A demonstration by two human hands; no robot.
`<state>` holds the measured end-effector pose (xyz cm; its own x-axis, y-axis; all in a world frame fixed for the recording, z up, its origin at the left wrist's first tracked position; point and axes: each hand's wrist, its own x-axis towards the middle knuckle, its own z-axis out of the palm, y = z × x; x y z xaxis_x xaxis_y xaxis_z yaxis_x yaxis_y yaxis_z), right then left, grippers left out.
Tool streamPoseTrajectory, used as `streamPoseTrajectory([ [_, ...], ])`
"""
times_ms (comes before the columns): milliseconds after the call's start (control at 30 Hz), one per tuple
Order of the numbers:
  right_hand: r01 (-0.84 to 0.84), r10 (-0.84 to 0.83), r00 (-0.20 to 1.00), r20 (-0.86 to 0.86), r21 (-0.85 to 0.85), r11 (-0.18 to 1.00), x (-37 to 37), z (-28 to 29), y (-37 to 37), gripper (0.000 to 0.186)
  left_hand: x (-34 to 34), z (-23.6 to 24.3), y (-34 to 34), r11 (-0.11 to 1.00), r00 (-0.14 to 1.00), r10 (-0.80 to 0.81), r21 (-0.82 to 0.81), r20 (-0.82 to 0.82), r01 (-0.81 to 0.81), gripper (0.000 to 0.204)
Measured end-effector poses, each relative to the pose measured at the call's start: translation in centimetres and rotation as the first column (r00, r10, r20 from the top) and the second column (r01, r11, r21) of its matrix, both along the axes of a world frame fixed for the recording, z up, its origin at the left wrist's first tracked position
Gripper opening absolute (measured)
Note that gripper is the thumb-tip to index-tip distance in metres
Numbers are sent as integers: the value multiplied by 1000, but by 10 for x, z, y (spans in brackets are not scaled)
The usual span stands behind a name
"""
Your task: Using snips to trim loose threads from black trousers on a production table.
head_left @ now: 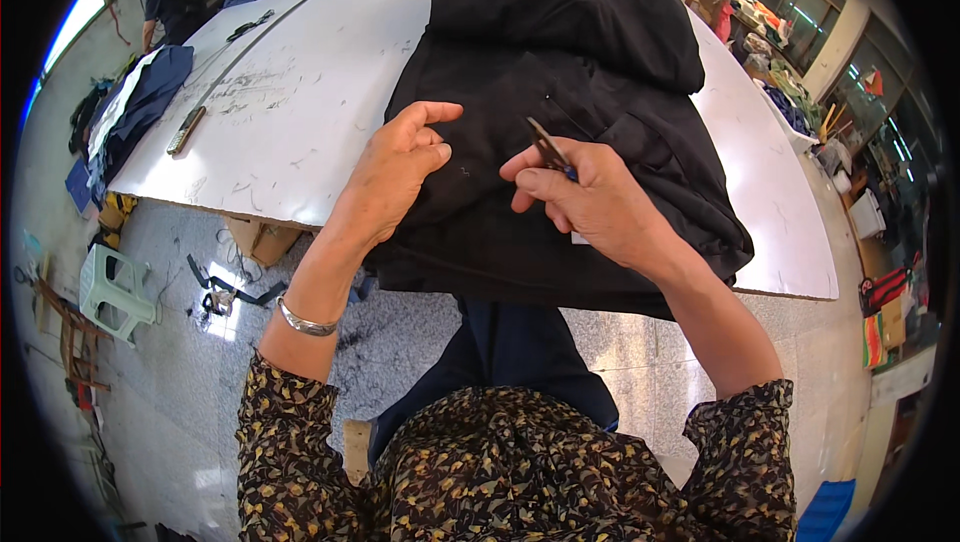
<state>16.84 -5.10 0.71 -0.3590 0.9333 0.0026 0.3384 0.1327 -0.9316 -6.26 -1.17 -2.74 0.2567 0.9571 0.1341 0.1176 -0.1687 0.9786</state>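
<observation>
A black garment [500,202] lies spread over the white table in front of me, its far part folded up in a thick bulk. My right hand [580,192] is closed on small thread snips [546,145], whose dark blades point up and away over the cloth. Across from it, my left hand [400,157] hovers at the garment's left side, index finger stretched out and thumb apart from it. Nothing shows between those fingers. Tiny light specks, perhaps lint or thread ends, dot the black cloth between the hands.
The white table [300,92] carries a long ruler-like strip [260,52] and a brown-handled tool [187,130] at left. Blue cloth [150,102] hangs off its left edge. A person [175,2] bends at the far left. A pale green stool [115,287] stands on the floor.
</observation>
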Motion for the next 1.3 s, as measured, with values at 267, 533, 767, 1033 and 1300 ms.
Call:
streamPoseTrajectory([
  [267, 77, -138, 960, 244, 244, 967, -41, -6, 18, 28, 5, 6, -5, 1000, 990, 19, 0, 139, -19, 43],
  [533, 57, -93, 948, -306, -127, 990, -30, -15, 21, 16, 4, -1, -1, 1000, 961, 2, -20, 278, 3, 37],
  [767, 33, -34, 916, -400, -8, 999, -35, -18, 16, 12, 10, -4, -7, 935, 988, 141, 321, 61, -153, 28],
  [1033, 35, -45, 874, -484, -31, 999, -35, -12, 16, 17, 9, 4, -19, 479, 874, 402, 876, -273, 53, 17],
  [1300, -17, -39, 893, -448, -121, 992, -34, 0, 13, 15, 12, 1, -23, 556, 853, 422, 831, -307, 24, 10],
])
